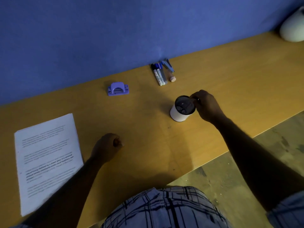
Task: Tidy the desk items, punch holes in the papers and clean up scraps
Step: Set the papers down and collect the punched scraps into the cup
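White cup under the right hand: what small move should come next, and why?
Probably set the white cup upright near the markers by the blue wall and release it. The right hand grips its rim, it looks tilted, and the pens lie loose, not yet gathered. The left hand rests fisted on the desk.

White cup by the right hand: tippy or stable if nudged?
The white cup stands upright on the desk, taller than wide, so a high push could probably tip it. It looks empty inside, so likely light. The right hand pinches its rim, steadying it.
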Motion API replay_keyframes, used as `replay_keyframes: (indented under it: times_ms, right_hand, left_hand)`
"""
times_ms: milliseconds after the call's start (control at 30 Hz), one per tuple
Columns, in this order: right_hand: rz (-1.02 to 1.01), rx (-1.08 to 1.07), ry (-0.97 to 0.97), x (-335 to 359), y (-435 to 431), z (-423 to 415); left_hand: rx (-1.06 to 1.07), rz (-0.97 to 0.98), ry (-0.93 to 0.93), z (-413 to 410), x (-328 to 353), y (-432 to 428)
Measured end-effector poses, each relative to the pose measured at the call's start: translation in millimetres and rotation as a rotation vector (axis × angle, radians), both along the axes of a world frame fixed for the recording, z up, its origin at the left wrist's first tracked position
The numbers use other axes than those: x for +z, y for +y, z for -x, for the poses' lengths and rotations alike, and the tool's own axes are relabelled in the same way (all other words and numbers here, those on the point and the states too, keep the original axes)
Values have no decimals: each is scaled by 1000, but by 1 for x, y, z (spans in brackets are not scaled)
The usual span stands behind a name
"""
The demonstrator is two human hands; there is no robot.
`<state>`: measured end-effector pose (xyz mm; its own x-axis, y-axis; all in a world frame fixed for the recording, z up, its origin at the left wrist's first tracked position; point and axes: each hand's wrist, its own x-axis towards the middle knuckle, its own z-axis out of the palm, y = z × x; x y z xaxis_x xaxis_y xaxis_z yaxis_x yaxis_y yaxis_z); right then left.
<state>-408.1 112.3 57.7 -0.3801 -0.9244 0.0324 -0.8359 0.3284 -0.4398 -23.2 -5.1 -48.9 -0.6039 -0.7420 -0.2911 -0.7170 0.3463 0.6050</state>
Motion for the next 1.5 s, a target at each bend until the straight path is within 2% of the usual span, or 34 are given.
replay_keyframes:
  times_ms: [233, 400, 500, 667, 833, 1067, 1233, 1333, 1500]
  right_hand:
    - [34, -59, -16, -4, -3, 6]
    - [50, -28, -21, -7, -1, 6]
    - [50, -33, -37, -9, -1, 3]
    - [63, -39, -39, -10, 2, -1]
    - [85, -50, -86, -10, 6, -3]
    - [87, -74, -137, -5, 7, -4]
    - [28, -44, -143, -3, 6, -3]
    - [27, 3, -133, 0, 7, 0]
    - [36, 26, -123, 6, 10, 6]
  left_hand:
    - [49, 131, -61, 3, -8, 11]
    - [-38, 166, -79, 7, -3, 13]
    - [-38, 84, -51, 6, -1, 8]
    - [171, -130, 106, 15, 21, -10]
    - [205, -164, 282, 52, 53, -20]
    - [43, -195, 405, 153, 92, -11]
    - [-204, -39, 324, 228, 106, 0]
    - [-342, 68, 214, 251, 105, -1]
    - [-384, 168, 209, 263, 103, -6]
